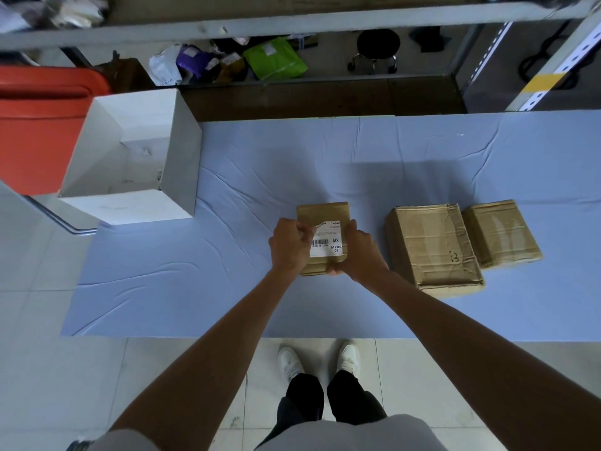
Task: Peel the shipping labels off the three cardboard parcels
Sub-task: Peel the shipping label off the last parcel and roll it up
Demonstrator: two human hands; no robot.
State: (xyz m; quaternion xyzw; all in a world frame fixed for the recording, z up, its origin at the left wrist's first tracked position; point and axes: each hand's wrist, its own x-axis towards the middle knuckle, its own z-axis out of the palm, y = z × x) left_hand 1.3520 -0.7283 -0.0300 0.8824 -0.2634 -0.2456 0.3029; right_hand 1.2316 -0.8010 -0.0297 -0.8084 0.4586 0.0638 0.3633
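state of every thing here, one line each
small parcel: closed, held at its right side
label: top left corner lifted, rest stuck down
left hand: pinches the label's lifted corner
right hand: grips the small parcel
middle parcel: taped shut, no label showing on top
right parcel: taped shut, no label showing on top
white box: open on top
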